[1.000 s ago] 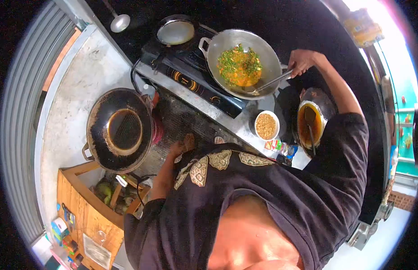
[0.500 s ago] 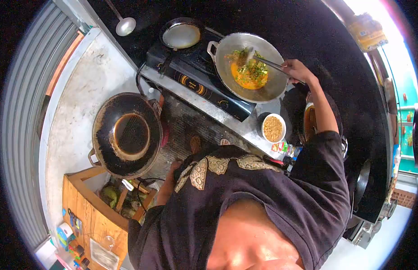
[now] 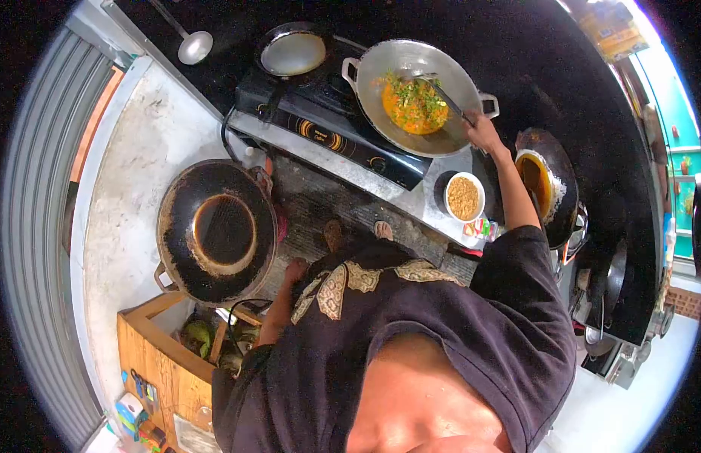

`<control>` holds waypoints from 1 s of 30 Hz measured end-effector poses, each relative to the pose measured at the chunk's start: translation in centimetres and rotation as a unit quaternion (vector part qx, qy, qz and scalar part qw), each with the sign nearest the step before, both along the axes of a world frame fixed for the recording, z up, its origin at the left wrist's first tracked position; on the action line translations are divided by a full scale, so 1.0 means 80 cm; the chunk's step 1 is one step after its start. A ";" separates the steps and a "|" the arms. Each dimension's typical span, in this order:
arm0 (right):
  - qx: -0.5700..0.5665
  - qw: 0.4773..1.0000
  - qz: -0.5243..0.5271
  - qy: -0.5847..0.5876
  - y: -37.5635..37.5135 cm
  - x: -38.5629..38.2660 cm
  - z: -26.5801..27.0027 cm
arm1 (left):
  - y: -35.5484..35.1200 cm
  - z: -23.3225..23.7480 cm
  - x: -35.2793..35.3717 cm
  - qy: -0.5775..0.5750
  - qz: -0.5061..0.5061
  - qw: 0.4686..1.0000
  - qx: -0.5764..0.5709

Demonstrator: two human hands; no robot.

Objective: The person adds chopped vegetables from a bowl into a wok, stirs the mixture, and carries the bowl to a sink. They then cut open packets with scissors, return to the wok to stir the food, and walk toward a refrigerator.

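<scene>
My right hand grips the dark handle of a spatula, whose head rests among chopped greens and orange liquid in a large metal wok. The wok stands on the right burner of a black gas stove. My left hand hangs low beside my body, near the big dark wok on the left; its fingers are too small and shaded to make out. A white bowl of brown crumbly food is to the right, below the metal wok.
A dark wok with oily liquid sits on the pale counter. A small pan is on the left burner, with a ladle beyond it. Another pan with orange liquid stands right. A wooden table is at lower left.
The view has shifted. My right hand has moved down and toward me with the spatula, and the greens are spread more widely through the orange liquid.
</scene>
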State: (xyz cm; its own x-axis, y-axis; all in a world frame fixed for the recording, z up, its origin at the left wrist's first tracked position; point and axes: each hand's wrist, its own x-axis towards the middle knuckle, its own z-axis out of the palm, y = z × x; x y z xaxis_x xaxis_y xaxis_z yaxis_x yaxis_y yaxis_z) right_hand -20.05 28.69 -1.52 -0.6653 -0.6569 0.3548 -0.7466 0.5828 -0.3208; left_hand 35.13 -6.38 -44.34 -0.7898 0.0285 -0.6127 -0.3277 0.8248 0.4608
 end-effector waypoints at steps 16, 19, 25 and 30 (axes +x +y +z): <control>0.104 0.965 -0.125 -0.204 0.060 0.158 0.080 | 0.002 -0.042 -0.026 0.069 -0.103 0.990 -0.073; 0.030 0.989 -0.079 -0.120 0.051 0.128 0.023 | 0.000 -0.037 -0.026 0.067 -0.029 0.996 -0.054; -0.020 0.933 -0.234 -0.271 -0.014 0.095 0.038 | -0.014 -0.026 -0.002 0.016 0.182 0.981 0.068; -0.031 0.974 -0.186 -0.122 -0.048 0.035 -0.022 | -0.002 -0.019 0.016 0.083 0.211 0.972 0.061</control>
State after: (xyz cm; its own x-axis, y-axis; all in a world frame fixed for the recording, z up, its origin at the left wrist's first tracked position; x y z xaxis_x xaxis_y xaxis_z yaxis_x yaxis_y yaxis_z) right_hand -17.23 24.85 -3.30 -0.9233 -0.3353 0.1872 -0.3832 0.7724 -0.5065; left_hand 36.43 -6.55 -45.88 -0.8345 -0.2548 -0.4885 -0.5378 0.5693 0.6218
